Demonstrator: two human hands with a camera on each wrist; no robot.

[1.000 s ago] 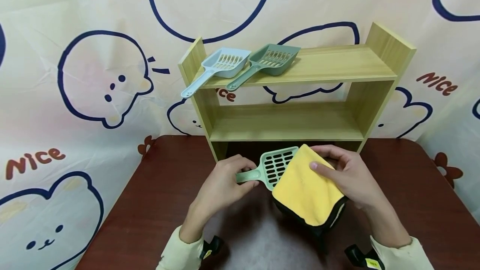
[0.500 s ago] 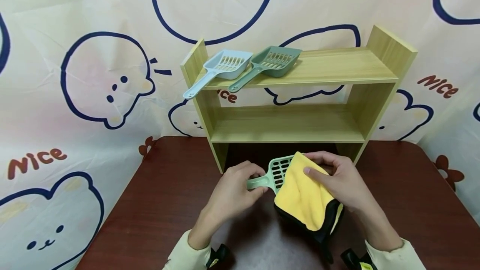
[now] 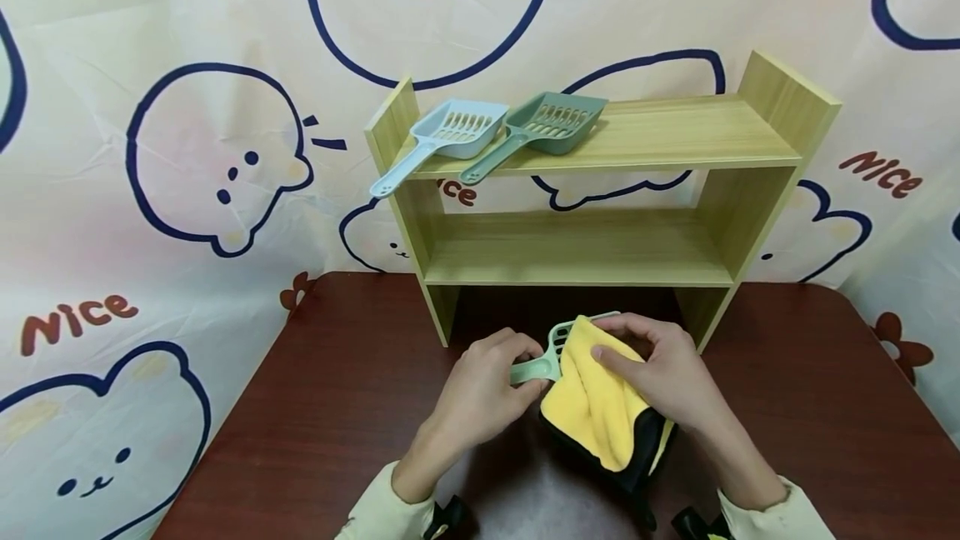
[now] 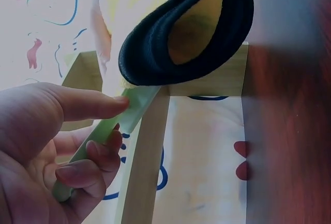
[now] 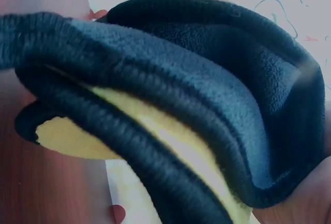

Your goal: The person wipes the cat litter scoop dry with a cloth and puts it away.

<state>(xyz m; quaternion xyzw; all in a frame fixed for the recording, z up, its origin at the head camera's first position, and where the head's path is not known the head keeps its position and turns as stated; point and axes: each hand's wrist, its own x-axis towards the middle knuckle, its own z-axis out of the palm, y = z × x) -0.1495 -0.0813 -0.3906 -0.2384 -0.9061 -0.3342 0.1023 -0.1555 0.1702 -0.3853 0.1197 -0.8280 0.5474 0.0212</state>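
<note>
My left hand (image 3: 491, 394) grips the handle of a light green slotted litter scoop (image 3: 536, 369), thumb on one side and fingers curled round the other. In the left wrist view the scoop's handle (image 4: 95, 144) runs up under the cloth. A folded yellow cloth with dark edging (image 3: 596, 402) lies over most of the scoop's slotted pan. My right hand (image 3: 667, 369) pinches the cloth at the pan, thumb on top and fingers behind. The right wrist view is mostly filled by the cloth's dark grey folds (image 5: 207, 63). Most of the pan is hidden.
A two-tier wooden shelf (image 3: 577, 248) stands at the back of the dark red-brown table (image 3: 322, 423). On its top board lie a light blue scoop (image 3: 457, 130) and a dark green scoop (image 3: 555, 123), handles overhanging the front edge. A patterned curtain hangs behind.
Both hands have come slightly nearer the front edge, and my left hand has shifted right. The cloth has slid toward the scoop's handle and now covers more of the slotted pan.
</note>
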